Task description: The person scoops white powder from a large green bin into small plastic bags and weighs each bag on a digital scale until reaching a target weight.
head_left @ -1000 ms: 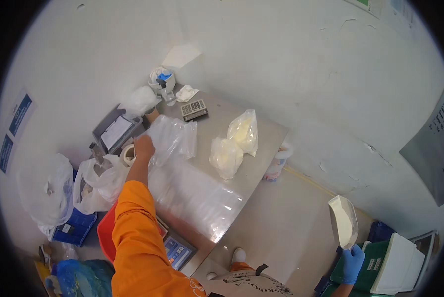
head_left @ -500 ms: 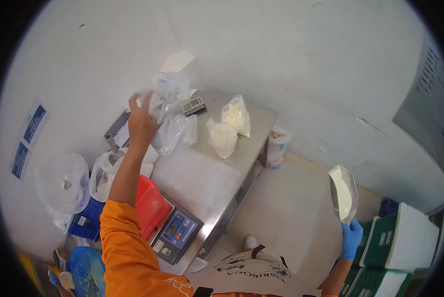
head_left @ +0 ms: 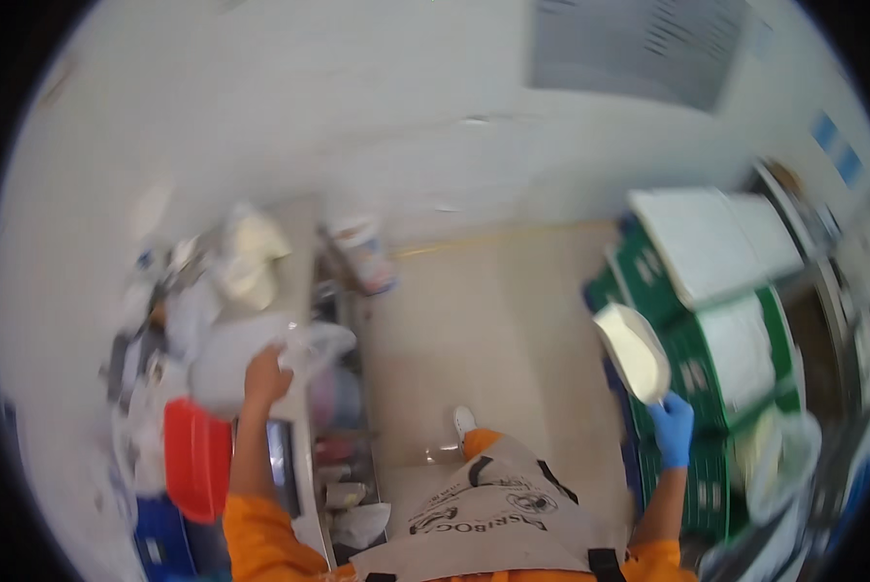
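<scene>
My bare left hand (head_left: 268,376) is over the steel table, its fingers closed on a thin clear plastic bag (head_left: 326,341) that trails to the right past the table edge. On the other side my blue-gloved right hand (head_left: 673,432) grips the handle of a clear scoop (head_left: 660,361), which carries pale cream powder (head_left: 631,349). Beside my left forearm lie a red tray (head_left: 197,461) and a partly covered scale (head_left: 282,454). Filled bags of pale powder (head_left: 253,257) rest at the table's far end, blurred by motion.
Green crates (head_left: 711,373) with white covers are stacked at the right. Near them sits a clear bag (head_left: 784,466) with pale contents. A printed bucket (head_left: 365,254) stands on the floor past the table (head_left: 294,218). Below the tabletop are shelves with several items.
The view has swung right, bringing more of the crates into sight. My left hand has come back from the far-left bags with a clear bag. The right hand still holds the filled scoop.
</scene>
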